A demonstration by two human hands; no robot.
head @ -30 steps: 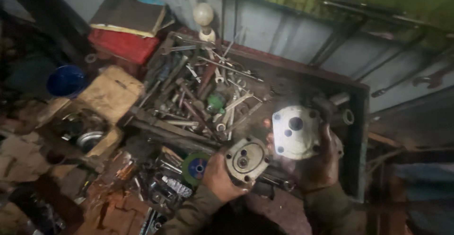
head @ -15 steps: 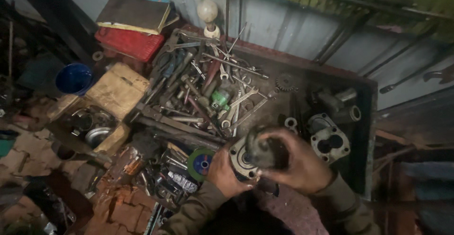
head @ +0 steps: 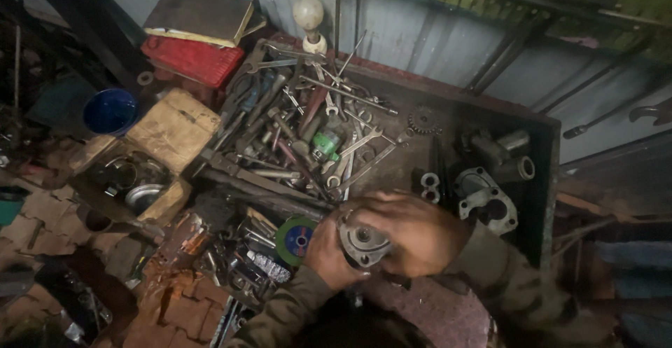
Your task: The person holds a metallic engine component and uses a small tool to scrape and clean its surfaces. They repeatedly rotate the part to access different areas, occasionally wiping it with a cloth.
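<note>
The person works bare-handed, with no gloves on the left hand [head: 329, 253] or the right hand [head: 413, 232]. Both arms wear long sleeves [head: 521, 288] of mottled olive-and-brown camouflage cloth, loose and creased, reaching to the wrists, their cuffs plain.

A worn tan cardboard box [head: 173, 129] sits left of the tool tray, with a second open one [head: 133, 187] just below it. A red ribbed case [head: 187, 59] stands behind them. A green round label [head: 299, 239] marks a disc.
</note>
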